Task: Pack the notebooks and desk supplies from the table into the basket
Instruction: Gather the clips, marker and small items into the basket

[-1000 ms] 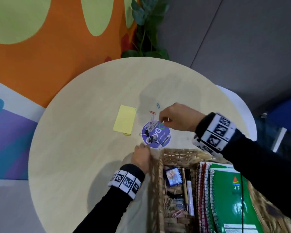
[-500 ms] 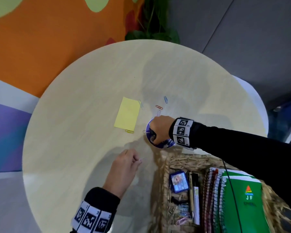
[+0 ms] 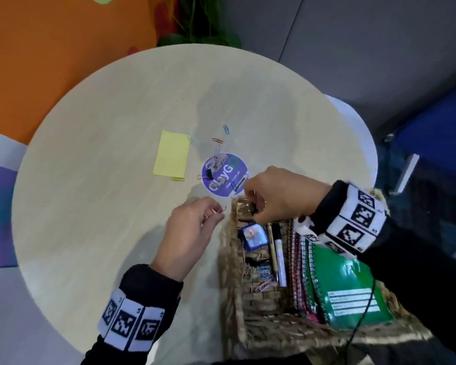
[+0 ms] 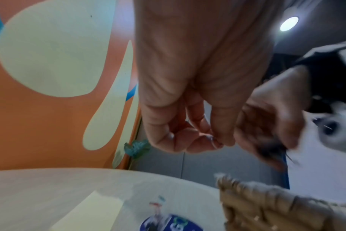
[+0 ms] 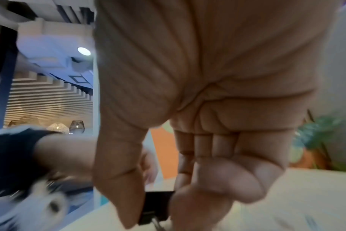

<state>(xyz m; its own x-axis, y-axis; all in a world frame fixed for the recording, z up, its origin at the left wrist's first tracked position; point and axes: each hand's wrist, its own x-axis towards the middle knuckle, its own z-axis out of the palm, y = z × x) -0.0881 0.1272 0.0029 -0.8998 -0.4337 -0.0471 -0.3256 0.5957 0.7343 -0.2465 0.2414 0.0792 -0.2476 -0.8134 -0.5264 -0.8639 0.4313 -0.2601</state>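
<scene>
My right hand (image 3: 256,204) pinches a black binder clip (image 5: 157,204) over the far end of the wicker basket (image 3: 232,262). My left hand (image 3: 216,210) hovers just left of the basket and pinches a thin gold paper clip (image 3: 223,209). On the round table (image 3: 103,180) lie a yellow sticky pad (image 3: 172,154), a purple round disc (image 3: 223,175) with another black binder clip (image 3: 208,175) and clear clips on it, plus an orange paper clip (image 3: 217,140) and a blue paper clip (image 3: 226,129). The basket holds spiral notebooks (image 3: 340,280), a pen (image 3: 279,248), a small blue box (image 3: 253,236) and loose clips.
The basket overhangs the table's near right edge. An orange wall and a potted plant (image 3: 195,35) stand beyond the far rim. A grey floor and blue furniture (image 3: 432,143) lie to the right. Bare tabletop spreads on the left side.
My right hand lifted from the purple disc and came back over the basket's end with a binder clip. My left hand drifted right toward the basket, still pinching the paper clip.
</scene>
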